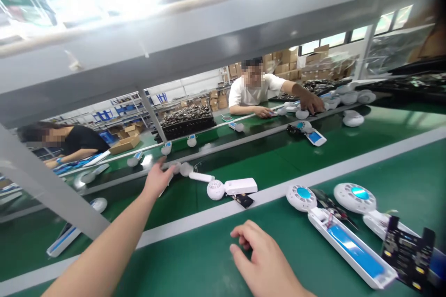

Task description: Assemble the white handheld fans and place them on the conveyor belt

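Note:
My left hand (158, 177) reaches out over the green belt (278, 162), at a white piece (166, 185) beside a row of white round-headed parts; its fingertips are blurred. Curled loosely above the near green surface (181, 260), my right hand (256, 250) has thumb and fingers apart and nothing between them. Between the hands and farther out lie a white round-headed unit (216, 190) and a small black circuit board (244, 200). To the right rest two white units with blue discs (301, 197) (355, 196), one with a long blue-filled handle (357, 248), and black circuit boards (407, 253).
A person in a white shirt (256, 90) handles white parts across the belt. Another person in black (81, 141) leans at the far left. A slanted metal post (52, 185) stands left of my arm, and a grey beam (209, 23) spans overhead.

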A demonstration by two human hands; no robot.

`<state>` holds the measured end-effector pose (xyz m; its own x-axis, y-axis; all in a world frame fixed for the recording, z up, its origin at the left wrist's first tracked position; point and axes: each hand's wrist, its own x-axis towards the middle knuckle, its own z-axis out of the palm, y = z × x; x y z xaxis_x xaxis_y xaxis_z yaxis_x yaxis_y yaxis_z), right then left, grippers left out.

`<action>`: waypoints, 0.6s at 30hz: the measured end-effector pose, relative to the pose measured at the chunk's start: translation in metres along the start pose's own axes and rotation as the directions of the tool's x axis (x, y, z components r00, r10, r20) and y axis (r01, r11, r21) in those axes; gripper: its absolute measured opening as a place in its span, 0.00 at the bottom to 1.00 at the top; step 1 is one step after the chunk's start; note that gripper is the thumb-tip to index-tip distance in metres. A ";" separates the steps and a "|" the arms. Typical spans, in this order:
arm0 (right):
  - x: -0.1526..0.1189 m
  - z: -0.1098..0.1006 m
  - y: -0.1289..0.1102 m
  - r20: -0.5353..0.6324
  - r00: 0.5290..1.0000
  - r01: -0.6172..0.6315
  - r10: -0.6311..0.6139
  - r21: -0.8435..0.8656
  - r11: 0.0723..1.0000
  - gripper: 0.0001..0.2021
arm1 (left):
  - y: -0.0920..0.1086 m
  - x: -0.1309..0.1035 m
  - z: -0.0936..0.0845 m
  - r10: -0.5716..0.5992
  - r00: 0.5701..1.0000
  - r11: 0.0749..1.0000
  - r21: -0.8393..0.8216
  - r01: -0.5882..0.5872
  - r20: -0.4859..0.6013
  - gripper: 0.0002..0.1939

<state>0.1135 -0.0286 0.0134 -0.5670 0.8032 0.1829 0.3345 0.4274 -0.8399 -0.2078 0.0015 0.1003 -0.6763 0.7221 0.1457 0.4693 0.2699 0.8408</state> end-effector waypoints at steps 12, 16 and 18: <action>0.002 -0.007 -0.003 -0.008 1.000 -0.007 0.007 0.018 1.000 0.07 | -0.027 -0.041 -0.022 -0.267 0.959 0.959 0.127 0.254 0.096 0.18; 0.001 -0.010 -0.008 -0.009 0.997 -0.078 0.079 0.109 0.991 0.12 | -0.031 -0.129 -0.008 -0.304 0.934 0.952 0.012 0.307 0.190 0.25; 0.000 -0.010 -0.009 0.000 0.991 -0.130 0.132 0.160 0.979 0.20 | -0.030 -0.172 0.004 -0.334 0.913 0.940 0.013 0.340 0.235 0.27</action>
<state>0.1182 -0.0280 0.0258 -0.5181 0.8524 0.0703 0.2810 0.2472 -0.9273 -0.1031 -0.1283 0.0479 -0.6408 0.7186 -0.2700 0.2184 0.5079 0.8333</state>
